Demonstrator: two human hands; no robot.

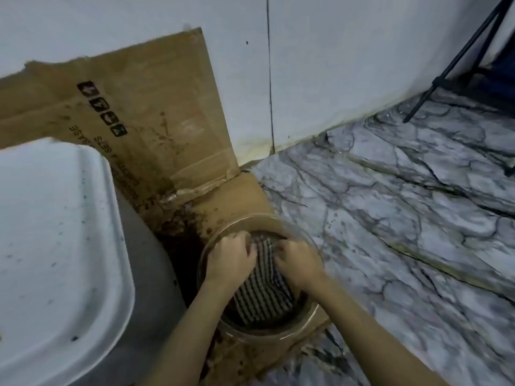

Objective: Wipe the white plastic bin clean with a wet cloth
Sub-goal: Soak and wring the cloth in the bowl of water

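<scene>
Head view: cloth-wetting at bowl [292, 331].
Left hand [230, 260] and right hand [299, 264], fingers clamped on striped cloth [262, 296], apparently soaking it; white bin [55, 232] beside.

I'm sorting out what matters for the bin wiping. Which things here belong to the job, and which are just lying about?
For the job: white plastic bin; striped cloth; clear bowl; left hand; right hand, both gripping the cloth.

Lying about: stained cardboard; black tripod.
</scene>
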